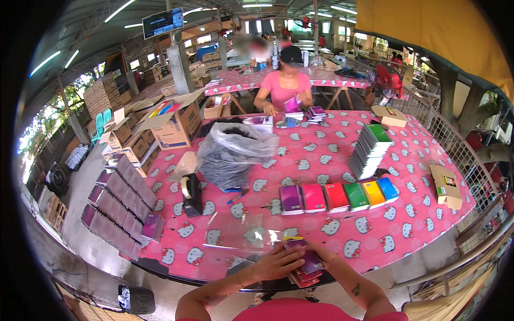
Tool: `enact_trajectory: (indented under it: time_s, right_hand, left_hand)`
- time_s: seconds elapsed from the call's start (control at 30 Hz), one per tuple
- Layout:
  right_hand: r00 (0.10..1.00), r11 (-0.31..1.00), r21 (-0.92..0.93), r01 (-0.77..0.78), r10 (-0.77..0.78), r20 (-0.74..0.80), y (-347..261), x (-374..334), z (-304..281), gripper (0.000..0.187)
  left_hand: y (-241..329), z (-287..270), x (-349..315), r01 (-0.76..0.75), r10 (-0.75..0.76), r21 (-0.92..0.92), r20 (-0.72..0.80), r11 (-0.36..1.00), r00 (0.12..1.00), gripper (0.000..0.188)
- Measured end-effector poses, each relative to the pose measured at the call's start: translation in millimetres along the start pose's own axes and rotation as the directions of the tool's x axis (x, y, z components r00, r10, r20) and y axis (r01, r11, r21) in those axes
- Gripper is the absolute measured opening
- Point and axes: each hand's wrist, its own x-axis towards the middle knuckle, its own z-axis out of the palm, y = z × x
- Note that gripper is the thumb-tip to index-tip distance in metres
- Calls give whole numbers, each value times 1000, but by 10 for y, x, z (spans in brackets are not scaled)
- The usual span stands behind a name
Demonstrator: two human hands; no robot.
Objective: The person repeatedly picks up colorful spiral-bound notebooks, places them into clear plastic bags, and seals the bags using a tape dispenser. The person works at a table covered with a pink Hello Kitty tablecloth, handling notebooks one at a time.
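Note:
At the table's near edge I hold a small stack of spiral notebooks (310,263), purple on top with red ones showing below and a yellow edge at the far end. My left hand (279,261) lies over its left side, fingers bent across the top cover. My right hand (324,257) grips the right side, its fingers partly hidden. Clear plastic sleeves (235,235) lie flat beside my left hand. Beyond my hands runs a row of notebook piles: purple (292,199), pink (313,197), red (335,196), green (355,196), yellow (372,193) and blue (387,189).
Left of the row stand a tape dispenser (191,197) and a large plastic bag of dark material (233,155). A tall notebook stack (370,151) rises at right. Purple notebook stacks (120,206) line the left edge. Across the table a co-worker (286,88) handles notebooks.

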Motion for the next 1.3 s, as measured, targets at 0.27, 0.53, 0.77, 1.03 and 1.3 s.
enact_trajectory:
  time_s: [0.27, 0.53, 0.77, 1.03, 1.3]
  right_hand:
    - [673, 435, -543, 718, -633, 383, 745, 872, 979, 107]
    - [643, 411, -588, 697, -722, 257, 1271, 1332, 1246, 96]
    - [544, 308, -606, 733, -801, 251, 1289, 1373, 1328, 93]
    - [668, 385, -634, 670, -685, 291, 1348, 1415, 1127, 97]
    - [749, 453, -666, 593, -614, 249, 1237, 1333, 1114, 89]
  left_hand:
    - [-178, -275, -1256, 362, -816, -892, -13, 271, 578, 79]
    - [-428, -22, -1766, 374, -791, -861, -53, 345, 609, 99]
    - [-548, -130, -1592, 347, -767, -872, -49, 345, 640, 87]
    - [-556, -103, -1729, 478, -749, -812, 78, 335, 658, 81]
    - [-134, -1132, -1039, 627, -626, 33, -39, 778, 779, 99]
